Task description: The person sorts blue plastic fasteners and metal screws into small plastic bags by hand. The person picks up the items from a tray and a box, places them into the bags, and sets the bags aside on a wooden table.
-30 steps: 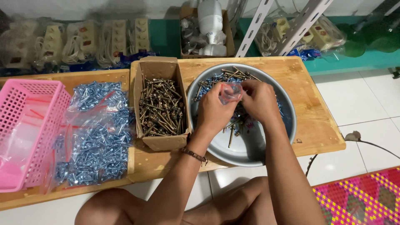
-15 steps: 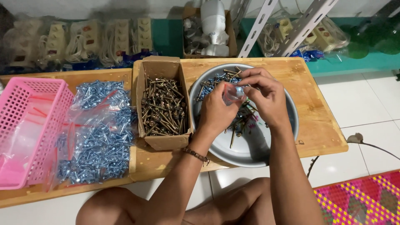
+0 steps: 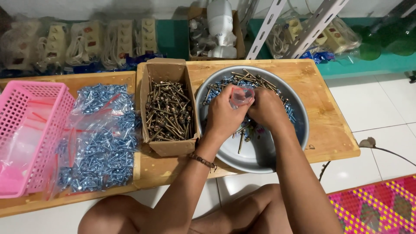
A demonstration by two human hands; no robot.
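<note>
pink basket (image 3: 32, 130) cropped left, bag contents unclear

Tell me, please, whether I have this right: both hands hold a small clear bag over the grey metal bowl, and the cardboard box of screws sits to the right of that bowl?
Not quite. In the head view the cardboard box sits left of the grey metal bowl, not right. The rest stands: the left hand and right hand hold the small clear bag over it.

Both hands (image 3: 245, 110) pinch small clear bag (image 3: 241, 96) over screw basin (image 3: 294, 130).
</note>
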